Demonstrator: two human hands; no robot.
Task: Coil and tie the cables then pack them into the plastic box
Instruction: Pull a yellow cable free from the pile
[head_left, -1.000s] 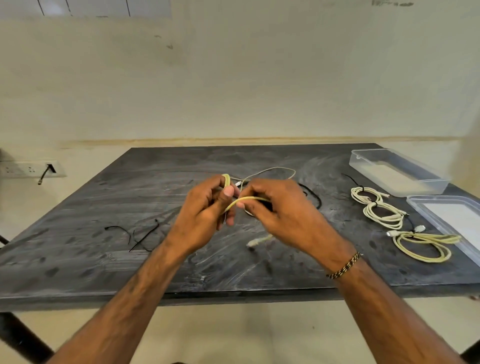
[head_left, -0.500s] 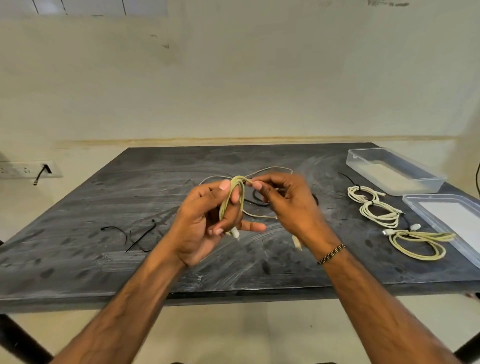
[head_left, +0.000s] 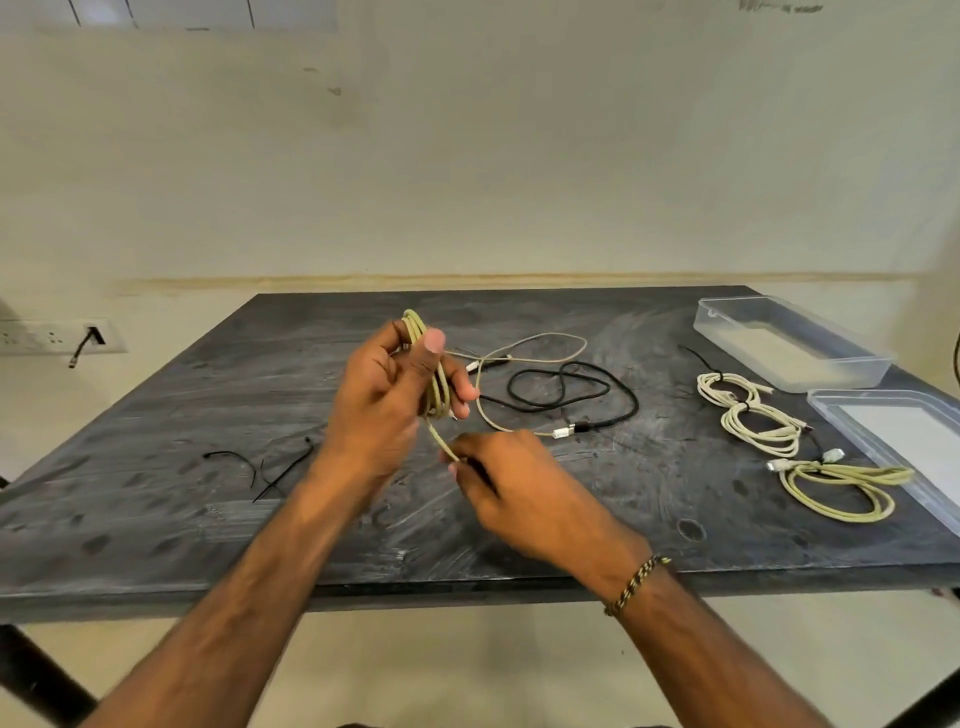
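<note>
Left hand (head_left: 387, 405) now raised, gripping yellow cable coil (head_left: 434, 374) upright. Right hand (head_left: 511, 486) dropped below, pinching the coil's loose tail, no longer level above table (head_left: 156, 493).

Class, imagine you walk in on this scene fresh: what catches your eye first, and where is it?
First, mid-table, the left hand grips a yellow-green cable coil while the right hand pinches its loose tail below. At the right edge sit three tied cable bundles beside an open plastic box; loose beige and black cables lie behind the hands.
</note>
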